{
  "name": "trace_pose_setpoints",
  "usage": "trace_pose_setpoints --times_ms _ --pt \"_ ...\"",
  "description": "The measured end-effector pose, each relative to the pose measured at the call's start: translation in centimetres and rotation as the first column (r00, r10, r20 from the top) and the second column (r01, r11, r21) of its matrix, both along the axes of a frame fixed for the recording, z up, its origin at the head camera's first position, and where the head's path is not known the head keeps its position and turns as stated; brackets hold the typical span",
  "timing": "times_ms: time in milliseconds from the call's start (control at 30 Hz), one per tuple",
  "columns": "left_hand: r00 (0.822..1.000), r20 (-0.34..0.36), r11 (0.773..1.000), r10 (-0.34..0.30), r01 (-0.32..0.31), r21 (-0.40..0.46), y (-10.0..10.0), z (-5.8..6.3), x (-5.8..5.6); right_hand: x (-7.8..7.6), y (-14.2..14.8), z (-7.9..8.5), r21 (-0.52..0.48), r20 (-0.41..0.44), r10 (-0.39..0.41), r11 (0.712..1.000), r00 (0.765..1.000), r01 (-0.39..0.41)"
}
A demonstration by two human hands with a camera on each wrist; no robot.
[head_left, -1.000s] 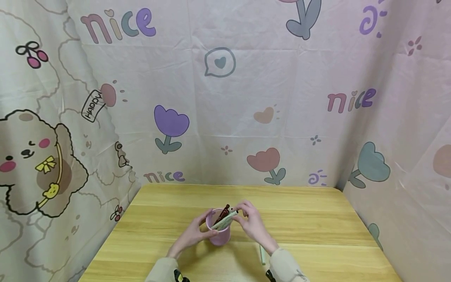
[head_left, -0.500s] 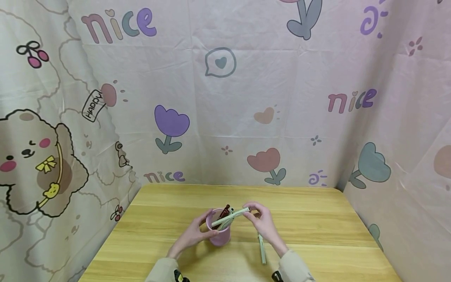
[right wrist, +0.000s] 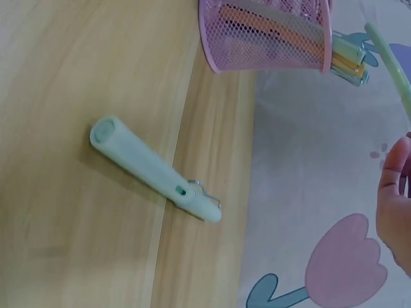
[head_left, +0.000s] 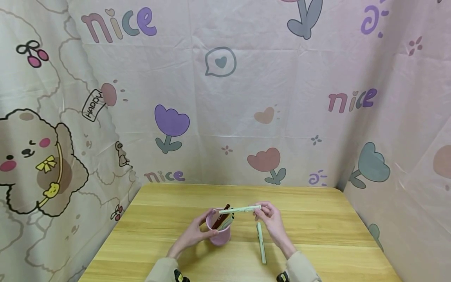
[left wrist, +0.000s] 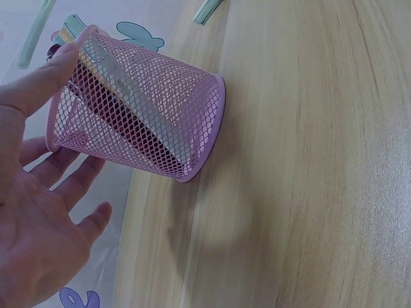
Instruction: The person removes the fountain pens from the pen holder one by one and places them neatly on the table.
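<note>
My left hand (head_left: 193,235) holds a pink mesh pen holder (head_left: 220,238) by its rim, thumb on the near side and fingers round the far side. The holder stands on the table with a dark red pen-like item (head_left: 221,217) and several light-coloured pens leaning in it. With thumb and fingertips, my right hand (head_left: 274,226) pinches one end of a pale green pen (head_left: 237,210), which lies nearly level in the air, its other end over the holder's mouth. Another pale green pen (right wrist: 144,160), with a metal clip, rests on the table below the right hand.
The wooden table (head_left: 169,203) ends at a patterned cloth backdrop (head_left: 218,117) behind it. Similar cloth hangs at both sides.
My right hand has drawn the pale green pen up out of the holder and moved right, turning it level. The left hand and holder stay put. More of the lying pen shows.
</note>
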State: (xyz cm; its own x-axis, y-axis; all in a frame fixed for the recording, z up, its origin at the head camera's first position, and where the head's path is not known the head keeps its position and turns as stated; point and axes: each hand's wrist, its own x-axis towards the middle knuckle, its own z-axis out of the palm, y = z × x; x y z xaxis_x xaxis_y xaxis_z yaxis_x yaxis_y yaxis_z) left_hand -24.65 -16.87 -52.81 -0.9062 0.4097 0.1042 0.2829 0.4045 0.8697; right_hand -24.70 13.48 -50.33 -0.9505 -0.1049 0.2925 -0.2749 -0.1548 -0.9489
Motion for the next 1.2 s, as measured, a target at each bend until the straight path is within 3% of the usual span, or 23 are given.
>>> trace_pose_setpoints --times_ms 233,633,967,1200 --pt "1.0 -0.009 1.0 -0.004 0.004 0.001 0.1 -0.2 -0.2 -0.3 1.1 0.1 -0.054 0.009 0.021 0.998 1.0 -0.02" --pt "1.0 -0.013 1.0 -0.021 0.021 0.005 0.0 0.1 -0.2 -0.2 3.1 -0.7 -0.14 0.053 -0.093 0.985 0.994 0.099" --pt "1.0 -0.027 1.0 0.003 -0.004 -0.012 0.1 -0.1 0.0 0.0 4.5 -2.4 0.044 0.208 -0.179 0.984 0.962 0.173" --pt "1.0 0.002 1.0 -0.005 0.005 0.009 0.0 0.0 -0.1 0.2 5.1 -3.2 0.12 0.267 -0.195 0.978 0.944 0.168"
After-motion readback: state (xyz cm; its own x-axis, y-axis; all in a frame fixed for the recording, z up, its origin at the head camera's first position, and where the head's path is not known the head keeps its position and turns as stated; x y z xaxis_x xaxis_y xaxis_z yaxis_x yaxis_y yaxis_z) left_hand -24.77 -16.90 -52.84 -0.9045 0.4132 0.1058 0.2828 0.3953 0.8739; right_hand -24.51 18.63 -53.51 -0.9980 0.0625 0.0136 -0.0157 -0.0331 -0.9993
